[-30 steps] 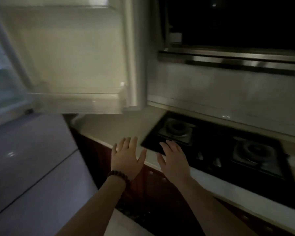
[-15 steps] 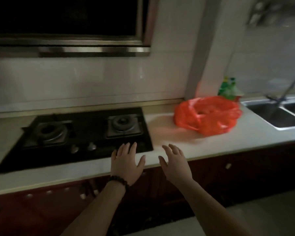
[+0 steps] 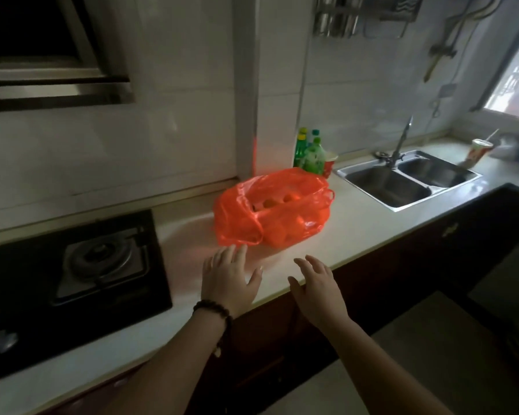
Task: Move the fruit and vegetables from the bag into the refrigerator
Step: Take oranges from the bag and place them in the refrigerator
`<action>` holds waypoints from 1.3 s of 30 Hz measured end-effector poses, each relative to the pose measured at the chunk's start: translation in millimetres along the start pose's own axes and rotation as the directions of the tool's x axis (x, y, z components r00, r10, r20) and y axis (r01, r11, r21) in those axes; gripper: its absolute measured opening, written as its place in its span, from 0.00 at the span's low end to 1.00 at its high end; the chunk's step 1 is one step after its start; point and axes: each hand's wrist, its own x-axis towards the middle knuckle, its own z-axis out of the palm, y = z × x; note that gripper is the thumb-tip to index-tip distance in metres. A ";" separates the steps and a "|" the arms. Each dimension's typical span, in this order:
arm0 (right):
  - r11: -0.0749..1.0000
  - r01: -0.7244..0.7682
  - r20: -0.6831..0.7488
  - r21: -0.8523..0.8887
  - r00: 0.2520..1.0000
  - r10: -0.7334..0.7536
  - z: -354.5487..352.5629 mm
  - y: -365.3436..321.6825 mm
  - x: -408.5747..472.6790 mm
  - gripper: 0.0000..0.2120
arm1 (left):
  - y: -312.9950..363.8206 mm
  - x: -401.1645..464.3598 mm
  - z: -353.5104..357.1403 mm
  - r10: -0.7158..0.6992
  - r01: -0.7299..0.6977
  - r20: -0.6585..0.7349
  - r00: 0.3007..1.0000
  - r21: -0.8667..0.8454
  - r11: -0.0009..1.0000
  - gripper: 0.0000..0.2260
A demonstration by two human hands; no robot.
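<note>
Red bag (image 3: 271,209) of round fruit on bench (image 3: 351,235), between stove (image 3: 72,274) and sink (image 3: 408,182). Left hand (image 3: 226,280) and right hand (image 3: 319,287) near bag, fingers spread, released, grasping nothing.

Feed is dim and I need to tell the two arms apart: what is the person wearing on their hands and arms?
Both forearms are bare as far as the view shows: no sleeves and no gloves. The left hand has a dark beaded bracelet around its wrist. The right hand has nothing on its wrist. I see no rings or watch, though the light is poor.
</note>
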 end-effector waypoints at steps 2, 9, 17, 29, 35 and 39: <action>1.000 -0.002 0.012 -0.022 1.000 0.002 0.7 16.6 33.4 0.25 | 5.5 35.2 17.9 0.011 -0.011 -0.006 1.000 -0.032 0.999 0.28; 0.986 0.126 -0.021 -0.109 0.991 -0.129 -10.7 47.5 185.0 0.27 | 19.5 162.5 58.2 0.044 -0.044 -0.003 0.999 -0.101 0.994 0.28; 0.857 0.401 0.244 -0.324 0.911 -0.334 -2.1 78.5 292.0 0.37 | 6.3 241.0 100.9 0.084 -0.117 0.367 0.927 0.068 0.991 0.39; 0.706 0.654 0.427 -0.271 0.739 -0.521 14.8 139.5 339.9 0.10 | 2.2 222.1 125.1 0.005 -0.092 0.372 0.928 0.216 0.972 0.18; 0.613 0.765 0.558 -0.195 0.601 -0.573 7.5 175.5 322.9 0.10 | 29.4 180.3 147.1 -0.023 -0.059 0.369 0.929 0.208 0.976 0.17; 0.595 0.779 0.651 -0.200 0.559 -0.513 10.6 199.5 319.5 0.16 | 45.1 164.6 163.4 -0.086 0.021 0.346 0.934 0.190 0.982 0.26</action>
